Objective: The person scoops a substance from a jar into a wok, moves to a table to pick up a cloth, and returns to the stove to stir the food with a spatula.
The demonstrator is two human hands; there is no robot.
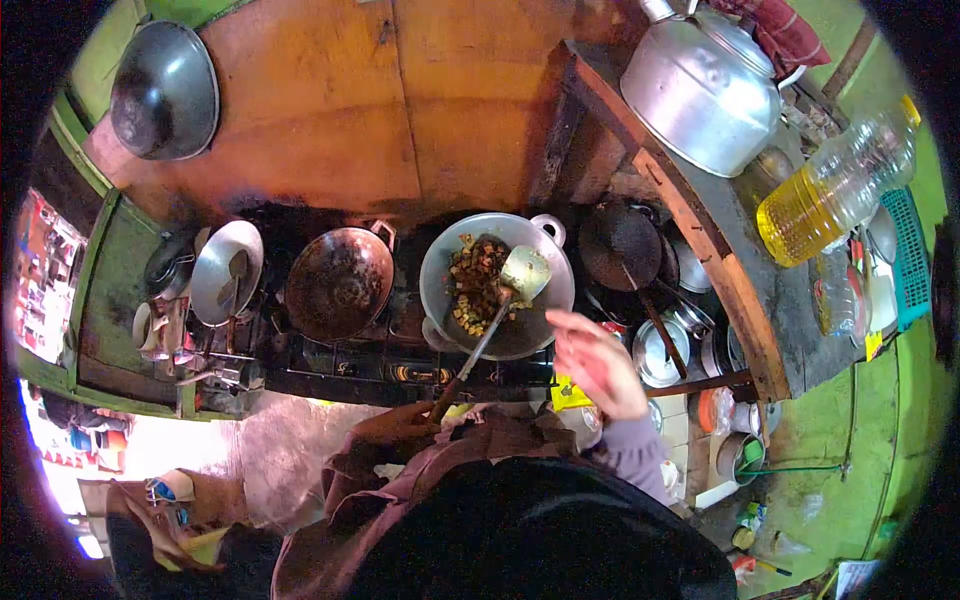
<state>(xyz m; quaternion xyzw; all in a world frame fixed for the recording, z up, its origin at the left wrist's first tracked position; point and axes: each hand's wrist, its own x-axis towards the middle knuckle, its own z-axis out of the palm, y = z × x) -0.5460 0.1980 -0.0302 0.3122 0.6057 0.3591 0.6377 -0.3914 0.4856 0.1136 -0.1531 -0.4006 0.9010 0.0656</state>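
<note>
The left hand is in shade, curled around the brown handle of a long spatula. The right hand is wide, its fingers loose and a bit blurry, by the edge of a silver wok. The wok is round and smooth, with loop handles, and sits on the black stove, right in front of the person. The spatula's flat metal end rests inside it, on a heap of small, chunky brown and yellow bits of food; they may be cubes of tofu or potato, but it's hard to tell. To the left is a rough, rusty-brown wok, then a pale, shallow pan. On the right, a shiny, fat metal kettle and a clear plastic bottle of yellow oil are on a wood-edged shelf. Farther back, a dark, bowl-shaped pan hangs against the wall.
</note>
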